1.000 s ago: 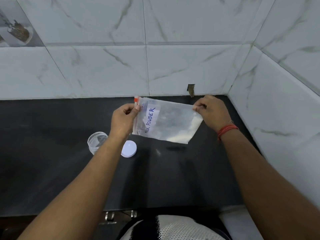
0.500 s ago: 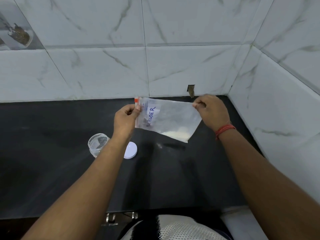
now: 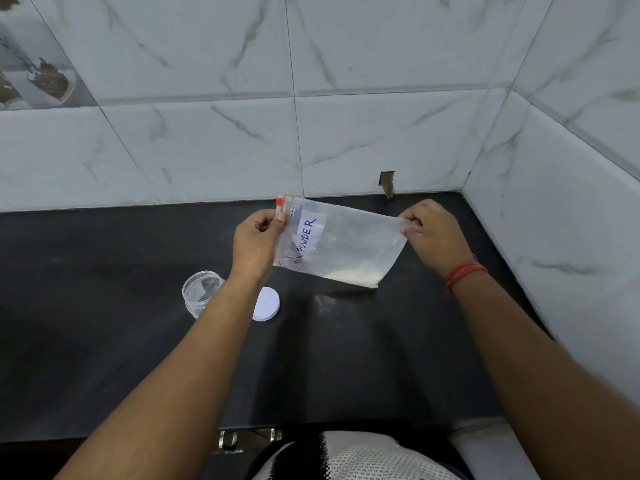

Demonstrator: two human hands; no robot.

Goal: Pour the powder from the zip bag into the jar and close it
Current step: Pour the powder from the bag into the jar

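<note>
A clear zip bag labelled "MILK POWDER" hangs above the black counter, turned on its side. White powder has gathered in its lower right corner. My left hand pinches the zip end by its orange slider. My right hand pinches the bag's far corner. A small clear jar, open and upright, stands on the counter to the lower left, partly behind my left forearm. Its white lid lies flat just right of the jar.
The black counter runs to white marble-tiled walls at the back and the right. A small notch is cut in the back tile. The counter's front edge is close to my body.
Both hands have kept their grip. The bag has tilted a little, and the powder has slid down into the lower right corner.
</note>
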